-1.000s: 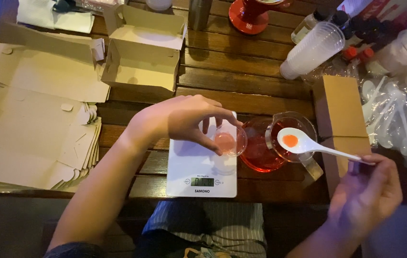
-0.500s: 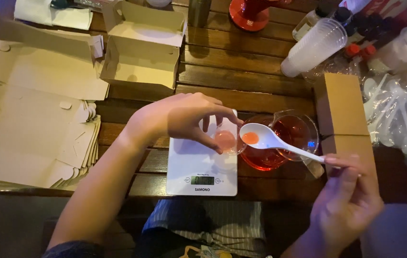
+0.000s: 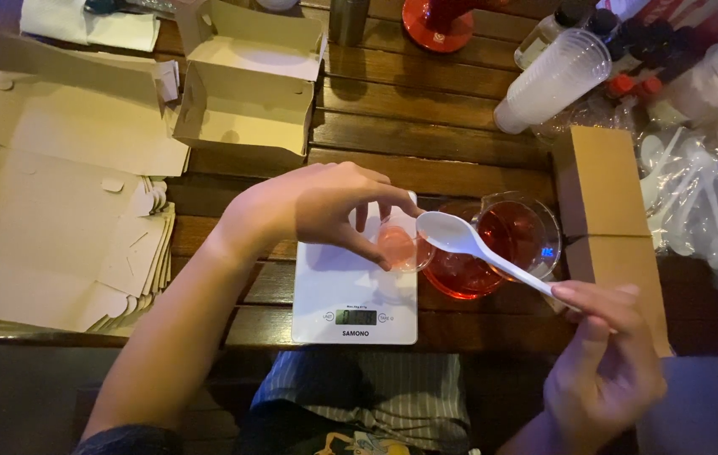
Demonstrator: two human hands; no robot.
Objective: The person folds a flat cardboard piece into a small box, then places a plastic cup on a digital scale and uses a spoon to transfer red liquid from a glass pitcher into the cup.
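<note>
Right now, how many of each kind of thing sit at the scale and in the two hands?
White kitchen scale: 1
Small clear cup, held by the left hand: 1
White plastic spoon, held by the right hand: 1
Glass jug of red liquid: 1
Total: 4
</note>
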